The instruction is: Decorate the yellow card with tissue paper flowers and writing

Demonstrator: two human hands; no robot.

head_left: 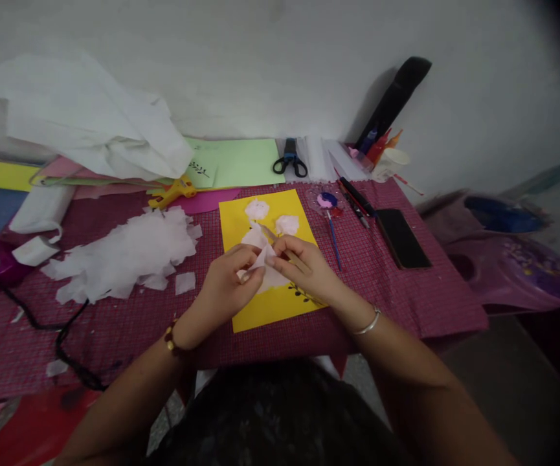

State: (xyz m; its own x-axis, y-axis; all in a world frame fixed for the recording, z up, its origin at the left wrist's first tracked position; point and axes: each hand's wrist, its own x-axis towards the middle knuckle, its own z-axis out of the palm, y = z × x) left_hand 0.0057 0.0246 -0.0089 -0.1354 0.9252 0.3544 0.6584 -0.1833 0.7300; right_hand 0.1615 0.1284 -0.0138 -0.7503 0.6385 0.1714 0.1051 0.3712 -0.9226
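Above a yellow sheet [250, 317], my left hand [226, 285] pinches a small piece of white tissue paper [261, 257] between thumb and fingers. My right hand [311, 268] is closed at the other side of the same piece. A thin tan stick [299, 262] lies across the right fingers, its kind unclear. Crumpled pale tissue flowers [287, 224] sit on the sheet's upper part, beside my fingertips. Dark painted leaves [303, 294] show near the right wrist. The sheet's middle is partly hidden by both hands.
Left lie a heap of tissue squares [129, 255], a yellow glue gun [175, 192] and a black cord [70, 349]. Scissors [290, 158] lie behind the sheet. To the right are a paint palette [327, 200], a paintbrush [334, 239], pens [355, 200] and a phone [403, 238].
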